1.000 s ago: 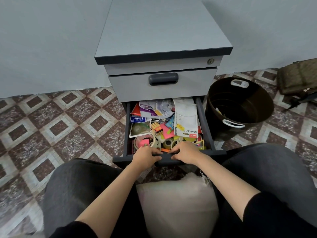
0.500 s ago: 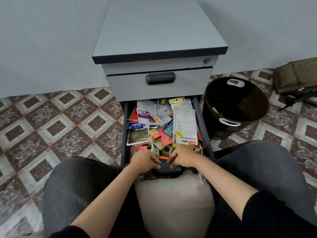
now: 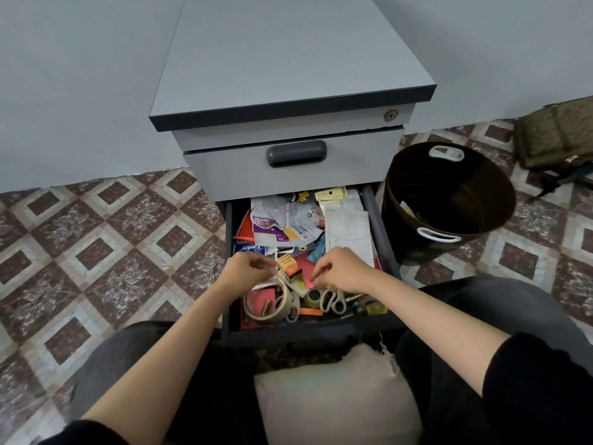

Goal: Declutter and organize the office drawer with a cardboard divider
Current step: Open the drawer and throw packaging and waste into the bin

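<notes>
Two hands hover over the open drawer [image 3: 228, 252], which is full of mixed stationery. The left hand [image 3: 248, 273] and the right hand [image 3: 345, 269] both have loosely curled fingers and hold nothing that can be seen. A small yellow box [image 3: 290, 268] lies between the hands, and a masking tape roll [image 3: 256, 311] lies just nearer than the left hand. The step seems to be the first sorting of clutter. No cardboard divider is visible, so the next move probably calls for picking items out, rubbish going to the bin [image 3: 449, 229], well right of the right hand.
</notes>
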Action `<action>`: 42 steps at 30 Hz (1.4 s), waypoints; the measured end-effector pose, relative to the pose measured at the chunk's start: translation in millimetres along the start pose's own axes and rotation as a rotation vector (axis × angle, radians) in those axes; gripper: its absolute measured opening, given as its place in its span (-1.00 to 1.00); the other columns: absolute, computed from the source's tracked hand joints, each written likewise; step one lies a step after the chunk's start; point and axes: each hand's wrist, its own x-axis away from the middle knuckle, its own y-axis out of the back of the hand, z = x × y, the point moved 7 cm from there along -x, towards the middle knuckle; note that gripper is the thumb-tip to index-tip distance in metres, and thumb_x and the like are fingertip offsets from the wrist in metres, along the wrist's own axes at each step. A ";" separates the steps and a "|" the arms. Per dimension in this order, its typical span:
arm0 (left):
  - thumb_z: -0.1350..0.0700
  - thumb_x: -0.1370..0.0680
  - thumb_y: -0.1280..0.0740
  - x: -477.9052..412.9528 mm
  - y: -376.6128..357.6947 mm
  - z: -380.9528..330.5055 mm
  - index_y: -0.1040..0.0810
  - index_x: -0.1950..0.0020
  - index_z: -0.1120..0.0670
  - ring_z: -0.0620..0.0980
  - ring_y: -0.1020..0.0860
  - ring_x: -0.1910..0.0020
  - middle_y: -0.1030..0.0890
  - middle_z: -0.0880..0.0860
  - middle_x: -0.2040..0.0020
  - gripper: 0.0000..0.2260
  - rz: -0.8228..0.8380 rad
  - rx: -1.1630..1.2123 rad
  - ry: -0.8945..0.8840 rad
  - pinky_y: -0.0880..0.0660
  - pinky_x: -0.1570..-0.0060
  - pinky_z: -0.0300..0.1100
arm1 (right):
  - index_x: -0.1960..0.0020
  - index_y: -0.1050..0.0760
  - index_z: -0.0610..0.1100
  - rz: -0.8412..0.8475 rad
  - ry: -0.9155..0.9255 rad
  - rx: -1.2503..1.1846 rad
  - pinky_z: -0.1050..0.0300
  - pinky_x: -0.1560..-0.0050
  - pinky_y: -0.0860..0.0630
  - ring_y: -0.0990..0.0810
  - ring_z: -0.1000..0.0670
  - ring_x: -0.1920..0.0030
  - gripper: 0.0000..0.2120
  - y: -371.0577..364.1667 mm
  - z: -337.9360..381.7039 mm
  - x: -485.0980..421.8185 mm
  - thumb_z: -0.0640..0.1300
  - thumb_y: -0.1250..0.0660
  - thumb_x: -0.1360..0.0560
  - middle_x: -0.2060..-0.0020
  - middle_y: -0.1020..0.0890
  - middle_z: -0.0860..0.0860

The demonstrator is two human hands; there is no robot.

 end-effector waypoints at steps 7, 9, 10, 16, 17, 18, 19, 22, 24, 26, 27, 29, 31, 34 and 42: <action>0.19 -0.50 -0.38 -29.1 25.4 5.5 -0.63 0.00 0.10 -0.07 -0.54 0.10 -0.61 0.04 0.06 -0.90 -0.240 0.011 0.021 -0.41 0.13 -0.29 | 0.03 -0.63 -0.20 -0.105 -0.036 -0.031 0.16 0.11 -0.53 -0.50 0.14 0.34 -0.89 14.6 -10.8 -23.2 -0.23 -0.39 -0.46 0.23 -0.60 0.03; 0.17 -0.51 -0.37 -34.6 27.3 4.3 -0.60 -0.10 0.11 -0.04 -0.54 0.03 -0.60 0.06 0.00 -0.83 -0.290 -0.025 0.023 -0.40 0.09 -0.25 | 0.00 -0.62 -0.20 -0.094 -0.074 0.022 0.22 0.16 -0.47 -0.48 0.15 0.33 -0.87 13.8 -20.7 -27.2 -0.20 -0.39 -0.47 0.26 -0.56 0.07; 0.16 -0.51 -0.37 -38.3 27.7 3.5 -0.58 -0.15 0.12 -0.01 -0.54 -0.01 -0.58 0.08 -0.05 -0.79 -0.302 -0.050 0.022 -0.40 0.06 -0.23 | 0.00 -0.62 -0.20 -0.092 -0.090 0.036 0.19 0.13 -0.49 -0.51 0.12 0.29 -0.86 13.5 -24.2 -29.2 -0.19 -0.40 -0.47 0.26 -0.56 0.07; 0.10 -0.52 -0.35 -62.7 18.2 7.5 -0.41 -0.35 0.09 0.12 -0.39 -0.28 -0.37 0.16 -0.33 -0.60 -0.240 -0.101 0.081 -0.34 -0.28 -0.09 | 0.01 -0.61 -0.09 -0.097 -0.136 0.099 0.08 -0.04 -0.54 -0.60 0.00 0.05 -0.89 7.8 -25.2 -47.8 -0.15 -0.40 -0.46 0.10 -0.62 0.02; 0.11 -0.52 -0.35 -64.7 15.0 6.7 -0.40 -0.36 0.07 0.13 -0.38 -0.30 -0.36 0.16 -0.35 -0.59 -0.233 -0.082 0.072 -0.34 -0.31 -0.06 | 0.01 -0.61 -0.09 -0.090 -0.143 0.098 0.06 -0.05 -0.55 -0.60 0.00 0.05 -0.88 5.9 -26.0 -49.2 -0.15 -0.39 -0.46 0.08 -0.63 0.00; 0.13 -0.52 -0.34 -66.6 11.5 5.4 -0.40 -0.37 0.03 0.13 -0.38 -0.30 -0.35 0.16 -0.36 -0.59 -0.218 -0.057 0.064 -0.34 -0.32 -0.03 | 0.00 -0.60 -0.09 -0.080 -0.148 0.092 0.05 -0.06 -0.55 -0.61 -0.01 0.05 -0.88 4.3 -26.5 -50.5 -0.14 -0.39 -0.47 0.06 -0.64 -0.02; 0.14 -0.53 -0.34 -68.4 8.5 3.3 -0.40 -0.37 0.00 0.13 -0.38 -0.31 -0.35 0.14 -0.36 -0.59 -0.205 -0.027 0.052 -0.35 -0.32 -0.02 | -0.02 -0.60 -0.10 -0.073 -0.150 0.086 0.05 -0.06 -0.55 -0.61 -0.01 0.05 -0.87 3.2 -26.4 -51.1 -0.14 -0.39 -0.47 0.06 -0.64 -0.02; 0.16 -0.54 -0.32 -72.4 4.7 -4.3 -0.41 -0.37 -0.05 0.04 -0.43 -0.24 -0.37 0.09 -0.36 -0.60 -0.179 0.055 0.040 -0.44 -0.16 -0.24 | -0.05 -0.60 -0.10 -0.066 -0.139 0.066 0.10 -0.05 -0.53 -0.59 0.00 0.04 -0.84 3.2 -23.1 -50.5 -0.15 -0.38 -0.48 0.08 -0.61 0.02; 0.19 -0.56 -0.29 -73.4 3.8 -4.5 -0.40 -0.39 0.02 -0.10 -0.54 0.05 -0.47 0.08 -0.25 -0.61 -0.176 0.136 0.060 -0.51 0.20 -0.46 | -0.05 -0.60 -0.10 -0.066 -0.125 0.052 0.13 -0.03 -0.53 -0.58 0.02 0.07 -0.85 3.2 -20.0 -49.6 -0.14 -0.38 -0.48 0.15 -0.56 0.06; 0.20 -0.58 -0.27 -73.3 3.2 -1.2 -0.41 -0.38 0.09 -0.18 -0.46 0.43 -0.54 0.05 0.09 -0.64 -0.194 0.195 0.101 -0.43 0.43 -0.49 | -0.04 -0.60 -0.10 -0.062 -0.120 0.038 0.13 -0.03 -0.53 -0.58 0.03 0.08 -0.85 4.1 -18.5 -49.1 -0.14 -0.38 -0.48 0.17 -0.55 0.07; 0.19 -0.58 -0.27 -73.0 4.9 0.9 -0.46 -0.35 0.10 -0.17 -0.37 0.52 -0.52 0.04 0.22 -0.67 -0.222 0.198 0.112 -0.37 0.53 -0.45 | -0.04 -0.60 -0.10 -0.059 -0.124 0.034 0.13 -0.04 -0.54 -0.59 0.03 0.08 -0.85 4.7 -18.5 -49.1 -0.15 -0.37 -0.48 0.18 -0.55 0.08; 0.17 -0.56 -0.29 -71.6 11.7 3.1 -0.58 -0.21 0.11 -0.07 -0.34 0.48 -0.52 0.06 0.30 -0.76 -0.303 0.187 0.096 -0.32 0.49 -0.29 | -0.03 -0.60 -0.10 -0.060 -0.131 0.020 0.11 -0.05 -0.54 -0.60 0.03 0.08 -0.86 7.3 -18.2 -48.6 -0.16 -0.38 -0.48 0.18 -0.57 0.07; 0.17 -0.53 -0.35 -65.0 19.0 -0.4 -0.66 -0.03 0.13 0.04 -0.42 0.39 -0.59 0.02 0.30 -0.86 -0.380 0.216 0.074 -0.37 0.37 -0.18 | 0.01 -0.61 -0.10 -0.071 -0.137 -0.010 0.09 -0.04 -0.56 -0.63 0.02 0.11 -0.89 10.9 -18.6 -47.9 -0.17 -0.38 -0.48 0.20 -0.61 0.05; 0.16 -0.48 -0.42 -51.5 21.4 -4.2 -0.66 0.22 0.08 -0.03 -0.56 0.31 -0.63 -0.05 0.29 -0.92 -0.384 0.266 0.076 -0.50 0.24 -0.19 | 0.05 -0.61 -0.11 -0.098 -0.149 -0.034 0.10 0.00 -0.56 -0.65 0.02 0.15 -0.93 15.8 -21.0 -44.8 -0.16 -0.38 -0.48 0.24 -0.62 0.05; 0.17 -0.40 -0.50 -21.8 12.3 -19.7 -0.56 0.33 0.13 0.08 -0.59 0.25 -0.62 0.10 0.30 -0.84 -0.371 0.329 0.075 -0.54 0.15 -0.01 | -0.09 -0.50 -0.31 -0.190 -0.328 -0.554 -0.06 0.05 -0.62 -0.61 -0.11 0.17 -0.56 19.2 -29.1 -40.8 0.10 -0.29 -0.52 0.05 -0.60 -0.19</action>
